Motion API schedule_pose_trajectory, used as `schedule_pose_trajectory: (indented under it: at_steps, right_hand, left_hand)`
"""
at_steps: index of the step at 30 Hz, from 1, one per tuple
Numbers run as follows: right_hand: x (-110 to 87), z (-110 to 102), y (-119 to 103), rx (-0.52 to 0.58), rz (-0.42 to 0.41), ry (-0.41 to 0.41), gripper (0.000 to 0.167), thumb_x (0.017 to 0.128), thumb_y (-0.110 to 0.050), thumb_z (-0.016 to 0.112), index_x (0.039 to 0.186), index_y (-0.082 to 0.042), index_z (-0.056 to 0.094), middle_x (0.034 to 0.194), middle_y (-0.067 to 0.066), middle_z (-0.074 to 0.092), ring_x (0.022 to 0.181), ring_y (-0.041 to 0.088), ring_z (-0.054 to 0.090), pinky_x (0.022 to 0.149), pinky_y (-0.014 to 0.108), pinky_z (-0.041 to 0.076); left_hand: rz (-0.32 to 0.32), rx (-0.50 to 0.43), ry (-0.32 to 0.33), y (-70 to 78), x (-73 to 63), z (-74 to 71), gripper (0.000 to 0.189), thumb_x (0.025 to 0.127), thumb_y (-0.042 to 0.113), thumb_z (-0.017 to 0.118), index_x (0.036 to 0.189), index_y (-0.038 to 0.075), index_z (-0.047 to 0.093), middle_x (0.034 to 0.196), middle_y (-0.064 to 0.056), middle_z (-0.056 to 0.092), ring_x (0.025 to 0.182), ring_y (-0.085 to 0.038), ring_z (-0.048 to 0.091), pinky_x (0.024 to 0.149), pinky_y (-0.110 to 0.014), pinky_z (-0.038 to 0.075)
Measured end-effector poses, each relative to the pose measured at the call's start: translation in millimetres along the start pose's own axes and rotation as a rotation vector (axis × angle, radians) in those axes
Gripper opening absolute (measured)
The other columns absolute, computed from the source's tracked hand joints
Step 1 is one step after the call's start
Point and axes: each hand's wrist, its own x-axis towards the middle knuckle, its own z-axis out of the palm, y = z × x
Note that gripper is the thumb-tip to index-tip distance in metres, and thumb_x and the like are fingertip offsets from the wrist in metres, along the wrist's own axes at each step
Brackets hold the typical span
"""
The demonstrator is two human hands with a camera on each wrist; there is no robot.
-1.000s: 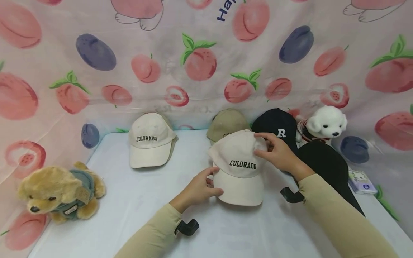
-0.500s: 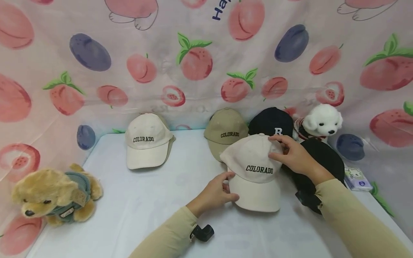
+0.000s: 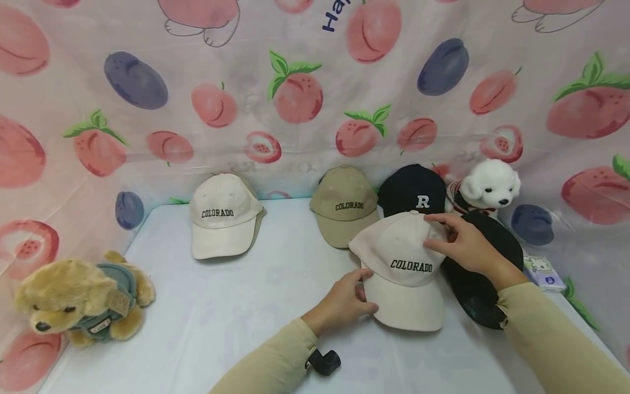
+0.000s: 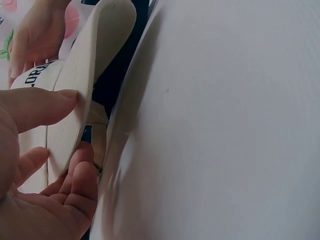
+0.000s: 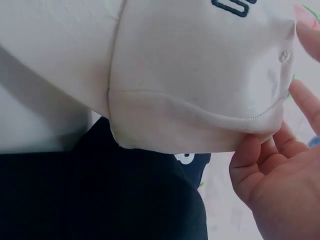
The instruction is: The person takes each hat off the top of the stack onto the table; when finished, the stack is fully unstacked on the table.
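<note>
Both my hands hold a cream baseball cap [image 3: 401, 268] lettered COLORADO, tilted just above the white table toward the right. In the head view my left hand [image 3: 342, 303] grips its brim at the left side. The left wrist view shows the thumb [image 4: 45, 107] on top of the brim [image 4: 75, 107] and curled fingers [image 4: 77, 190] beneath. On the crown's upper right, my right hand [image 3: 465, 246] grips the fabric. In the right wrist view, that hand's curled fingers [image 5: 247, 160] are at the crown's lower edge [image 5: 200, 135].
A black cap [image 3: 484, 273] lies right of the held one. Behind stand a khaki COLORADO cap [image 3: 344, 200], a navy R cap [image 3: 408, 189] and a white plush dog [image 3: 494, 183]. Another cream cap [image 3: 223, 213], a brown plush dog [image 3: 74, 293] and a tissue pack [image 3: 543, 273] surround these.
Both hands have carried the cream cap to the right and slightly nearer me. The khaki cap behind it has come into full view. The head view has shifted slightly.
</note>
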Motion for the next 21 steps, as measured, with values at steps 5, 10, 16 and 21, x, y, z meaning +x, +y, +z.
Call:
schedule_pose_trajectory:
  at_steps: [5,10,16,21]
  right_hand:
    - [-1.1,0,1,-0.029,-0.032,0.011,0.053,0.087,-0.016,0.079,0.134,0.0,0.058,0.116,0.013,0.057,0.078,0.02,0.046,0.063,0.026,0.042]
    - [-1.9,-2,3,-0.052,-0.04,0.039,0.049,0.085,-0.015,0.081,0.129,-0.001,0.062,0.117,0.013,0.059,0.08,0.02,0.048,0.065,0.024,0.041]
    - [-3.8,-5,4,-0.056,-0.002,0.033,0.051,0.085,-0.018,0.081,0.129,-0.001,0.062,0.12,0.015,0.06,0.086,0.022,0.051,0.069,0.022,0.043]
    - [-4.4,-6,4,-0.048,0.069,-0.003,0.059,0.085,-0.025,0.083,0.133,-0.002,0.058,0.125,0.016,0.056,0.1,0.027,0.055,0.079,0.024,0.045]
  left_hand:
    - [0.001,0.022,0.002,1.1,1.9,4.5,0.07,0.08,0.005,0.082,0.142,0.005,0.049,0.075,0.004,0.059,0.067,-0.006,0.053,0.065,-0.023,0.045]
    - [0.002,0.021,-0.011,2.9,3.1,8.6,0.07,0.08,0.003,0.082,0.142,0.005,0.049,0.074,0.004,0.058,0.067,-0.006,0.052,0.065,-0.022,0.045]
    - [0.014,0.056,-0.014,7.0,3.5,13.3,0.071,0.078,0.004,0.083,0.141,0.003,0.05,0.076,0.002,0.057,0.069,-0.005,0.05,0.069,-0.022,0.044]
    - [0.0,0.084,-0.015,7.5,5.3,17.7,0.073,0.079,0.006,0.084,0.142,0.003,0.049,0.081,0.001,0.055,0.072,-0.006,0.048,0.069,-0.022,0.044]
